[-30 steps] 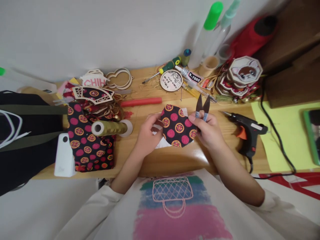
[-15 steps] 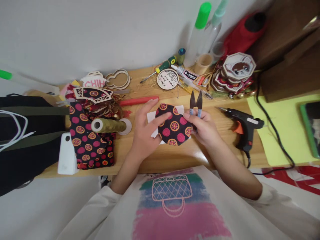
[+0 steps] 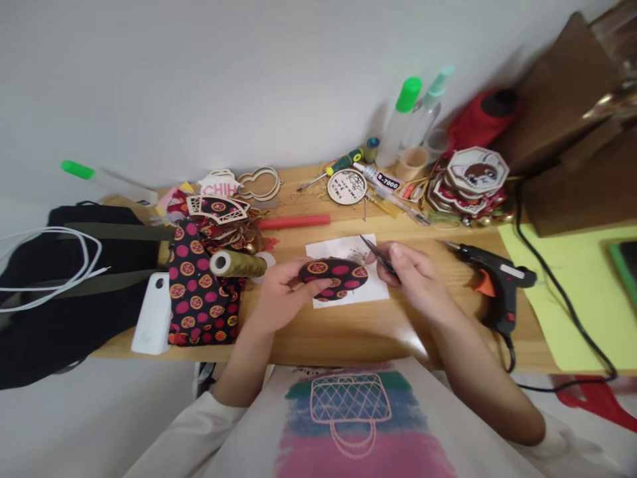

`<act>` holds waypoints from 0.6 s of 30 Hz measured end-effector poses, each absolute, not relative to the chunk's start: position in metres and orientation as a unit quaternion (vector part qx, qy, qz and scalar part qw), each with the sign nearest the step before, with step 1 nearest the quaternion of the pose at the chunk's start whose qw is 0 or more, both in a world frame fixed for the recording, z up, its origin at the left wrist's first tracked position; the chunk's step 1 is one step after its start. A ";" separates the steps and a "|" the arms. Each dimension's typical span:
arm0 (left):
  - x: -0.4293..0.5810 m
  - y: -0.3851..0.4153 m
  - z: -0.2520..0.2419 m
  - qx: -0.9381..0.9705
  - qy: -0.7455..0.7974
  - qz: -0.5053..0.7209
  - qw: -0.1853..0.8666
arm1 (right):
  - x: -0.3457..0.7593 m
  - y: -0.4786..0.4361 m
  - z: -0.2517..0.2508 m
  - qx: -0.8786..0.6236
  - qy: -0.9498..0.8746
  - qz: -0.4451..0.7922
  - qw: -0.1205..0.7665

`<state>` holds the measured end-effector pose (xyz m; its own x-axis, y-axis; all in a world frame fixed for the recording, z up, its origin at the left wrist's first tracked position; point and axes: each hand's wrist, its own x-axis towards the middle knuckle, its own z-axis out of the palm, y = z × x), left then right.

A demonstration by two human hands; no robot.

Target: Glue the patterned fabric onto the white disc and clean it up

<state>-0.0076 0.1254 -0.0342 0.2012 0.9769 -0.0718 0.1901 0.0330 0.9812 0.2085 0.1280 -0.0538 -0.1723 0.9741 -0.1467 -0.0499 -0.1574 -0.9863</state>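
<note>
A round piece of dark fabric with pink and orange flower dots (image 3: 340, 271) is tilted in my left hand (image 3: 281, 295), the thumb pressing on its face. My right hand (image 3: 413, 273) is closed around small thread snips (image 3: 377, 251), whose dark blades point up and left, just right of the fabric's edge. The snips' handles are mostly hidden by my fingers. Under both hands lies a white sheet of paper (image 3: 365, 292) on the wooden table, with some small scraps on it near the blades.
Left stand a green thread spool (image 3: 239, 264), folded patterned fabric (image 3: 204, 299) and a white box-like object (image 3: 151, 313). Behind are a red stick (image 3: 294, 222), a round wooden tag (image 3: 347, 186) and a glue tube (image 3: 383, 177). Right lies a black glue gun (image 3: 492, 279) with its cord.
My right hand has left the fabric's edge and turned the snips to point left. The fabric is tilted and held by my left hand alone, uncovering more paper. The camera view has shifted.
</note>
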 end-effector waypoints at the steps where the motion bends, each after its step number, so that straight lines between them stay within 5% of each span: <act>1: -0.009 0.124 -0.034 0.548 0.513 0.378 0.542 | 0.210 0.127 -0.050 -0.481 -0.497 0.586 0.423; 18: -0.011 0.124 -0.043 0.493 0.513 0.316 0.628 | 0.211 0.125 -0.031 -0.499 -0.533 0.613 0.303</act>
<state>-0.0111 0.1243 -0.0432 0.2741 0.9024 -0.3326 0.1079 0.3147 0.9430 0.2112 0.1249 -0.0314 -0.3194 0.9027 -0.2883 0.1600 -0.2486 -0.9553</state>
